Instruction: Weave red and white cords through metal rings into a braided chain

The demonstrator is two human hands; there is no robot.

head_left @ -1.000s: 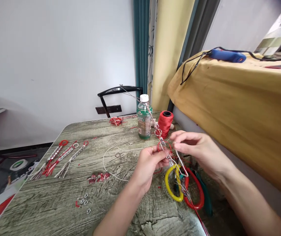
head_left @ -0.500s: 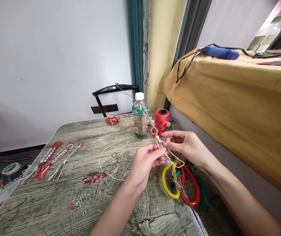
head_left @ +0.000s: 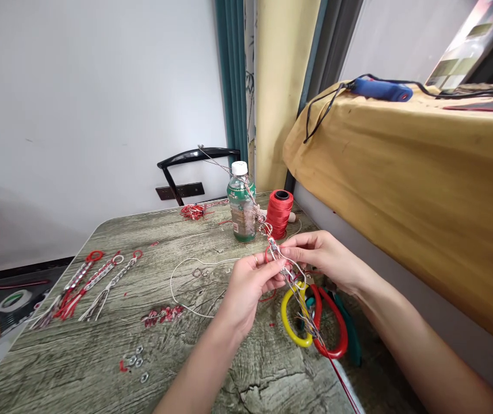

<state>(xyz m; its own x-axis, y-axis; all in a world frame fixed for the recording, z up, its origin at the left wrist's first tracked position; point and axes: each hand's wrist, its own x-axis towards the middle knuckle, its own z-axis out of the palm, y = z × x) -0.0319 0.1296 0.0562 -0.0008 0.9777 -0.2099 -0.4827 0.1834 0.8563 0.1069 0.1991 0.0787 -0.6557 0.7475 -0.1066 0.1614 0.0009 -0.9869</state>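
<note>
My left hand (head_left: 249,285) pinches a braided cord (head_left: 273,246) between thumb and fingers, with shiny metal nuts worked into it. From the right, my right hand (head_left: 317,250) closes its thumb and forefinger at the braid's edge, on a white cord (head_left: 301,272) that bows out in a loop. The exact pinch point is partly hidden. Above my fingers, the braid runs to a small cord ring (head_left: 266,229) and a bundle of strings by the bottle. Loose strands (head_left: 305,315) hang below my hands, over yellow-and-red-handled scissors (head_left: 337,325).
A green-labelled bottle (head_left: 241,208) and a red thread spool (head_left: 279,214) stand behind my hands. Finished braided tassels (head_left: 110,270) lie at left, several loose nuts (head_left: 138,362) nearer. Red thread scraps (head_left: 194,212) sit at the far edge. A yellow-draped surface (head_left: 401,172) rises at right.
The view has shifted slightly, so things sit a little further left. My right fingertips have come closer to the braid, and the white cord's loop has drawn in.
</note>
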